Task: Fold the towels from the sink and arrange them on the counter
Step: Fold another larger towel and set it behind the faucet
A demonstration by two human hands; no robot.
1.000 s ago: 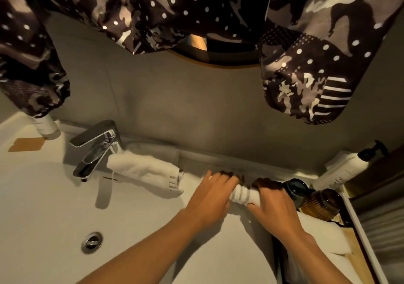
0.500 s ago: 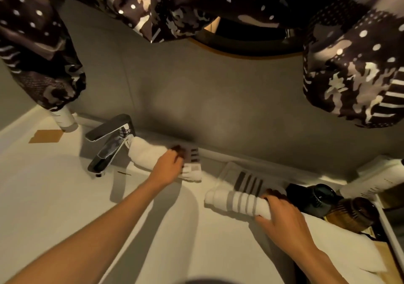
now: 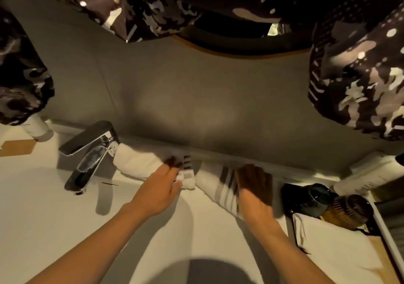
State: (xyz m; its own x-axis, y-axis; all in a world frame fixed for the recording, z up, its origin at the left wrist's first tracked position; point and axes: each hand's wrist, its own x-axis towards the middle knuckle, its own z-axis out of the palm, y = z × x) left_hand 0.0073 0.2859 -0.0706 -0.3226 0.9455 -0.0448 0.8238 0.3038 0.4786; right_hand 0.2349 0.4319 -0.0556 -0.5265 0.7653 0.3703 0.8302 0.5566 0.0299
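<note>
Two rolled white towels with dark stripes lie side by side along the back ledge of the white counter (image 3: 43,218). The left rolled towel (image 3: 140,163) sits just right of the faucet; my left hand (image 3: 161,187) rests on its striped right end. The right rolled towel (image 3: 209,183) lies beside it, and my right hand (image 3: 254,194) presses down on its right part, fingers flat over the roll. The two towels' ends nearly touch. The far side of each roll is hidden by my fingers.
A chrome faucet (image 3: 87,152) stands at the back left, a white bottle (image 3: 38,127) further left. A dark jar (image 3: 310,198) and a brown jar (image 3: 349,211) sit right of the towels, above a flat white cloth (image 3: 332,246). A patterned garment (image 3: 358,76) hangs overhead.
My left hand left the right roll and went to the left towel's striped end. My right hand pushed the right roll back toward the wall, next to the left towel.
</note>
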